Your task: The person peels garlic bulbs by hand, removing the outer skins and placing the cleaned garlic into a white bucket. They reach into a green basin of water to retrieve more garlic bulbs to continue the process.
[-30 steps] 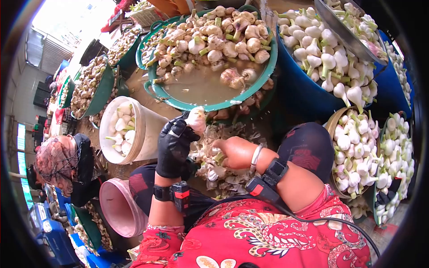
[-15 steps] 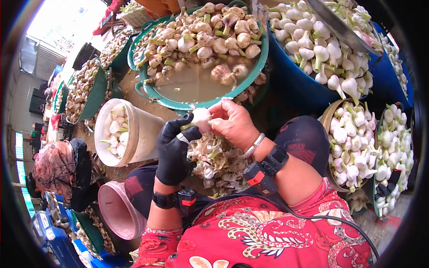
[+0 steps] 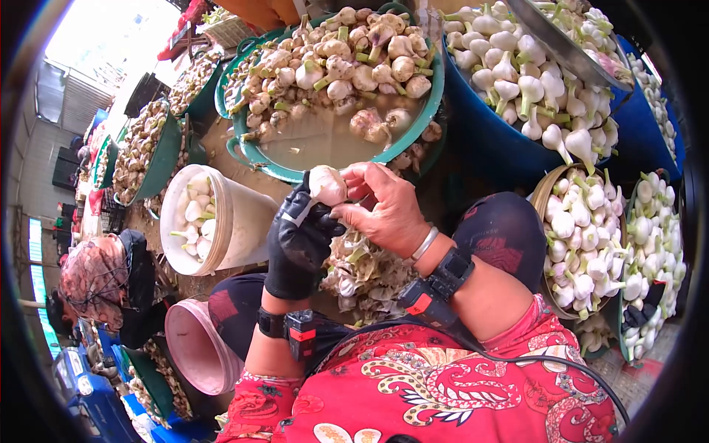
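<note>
My left hand (image 3: 297, 240), in a black glove, is closed around a peeled white garlic bulb (image 3: 327, 185). The bulb sits at the top of the glove, its rounded side up. My bare right hand (image 3: 388, 210) has thumb and fingers bent in against the bulb's right side. Whether a strip of skin is between those fingertips is too small to make out. Below both hands lies a heap of loose garlic skins (image 3: 365, 273). Just beyond them stands a green tub (image 3: 292, 174) with unpeeled garlic bulbs (image 3: 340, 65) in murky water.
Left of my hands, a white bucket (image 3: 240, 229) holds peeled garlic, with a pink bucket (image 3: 193, 347) nearer me. Peeled bulbs fill a blue tub (image 3: 473, 136) and a basket (image 3: 543, 193) on the right. Another person (image 3: 100, 280) is at the far left.
The garlic bulb has turned in my left hand and now shows above the gloved fingers. My left hand has rolled and shifted slightly right; the right fingers have opened a little around the bulb.
</note>
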`<move>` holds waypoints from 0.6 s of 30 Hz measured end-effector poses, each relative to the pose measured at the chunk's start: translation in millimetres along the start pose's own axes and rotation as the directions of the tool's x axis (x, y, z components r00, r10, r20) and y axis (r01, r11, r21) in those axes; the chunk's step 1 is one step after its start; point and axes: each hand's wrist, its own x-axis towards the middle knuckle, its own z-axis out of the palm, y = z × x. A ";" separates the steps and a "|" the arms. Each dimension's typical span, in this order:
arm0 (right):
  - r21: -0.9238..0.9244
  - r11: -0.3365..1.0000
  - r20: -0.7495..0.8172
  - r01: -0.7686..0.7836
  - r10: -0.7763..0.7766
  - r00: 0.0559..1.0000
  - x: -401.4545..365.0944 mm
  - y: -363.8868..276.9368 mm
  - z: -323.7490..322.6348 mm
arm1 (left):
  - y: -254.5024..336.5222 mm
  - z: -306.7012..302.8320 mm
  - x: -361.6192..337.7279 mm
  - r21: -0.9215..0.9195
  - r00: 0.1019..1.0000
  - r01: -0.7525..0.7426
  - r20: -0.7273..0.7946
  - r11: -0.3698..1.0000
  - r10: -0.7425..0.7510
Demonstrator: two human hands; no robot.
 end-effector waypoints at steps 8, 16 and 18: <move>0.534 0.826 -0.120 -0.182 0.287 0.950 15.2 6.4 -13.2 | 8.8 14.8 -9.5 0.322 0.999 -0.047 0.033 0.945 0.038; 0.563 0.786 -0.041 -0.257 0.337 0.941 14.7 24.8 -33.4 | 120.1 -159.0 -7.9 0.974 0.758 -0.118 -0.039 0.195 0.651; 0.572 0.772 -0.035 -0.279 0.363 0.931 16.9 24.9 -30.7 | 145.2 -155.2 -11.8 0.835 0.794 0.180 -0.435 0.521 0.424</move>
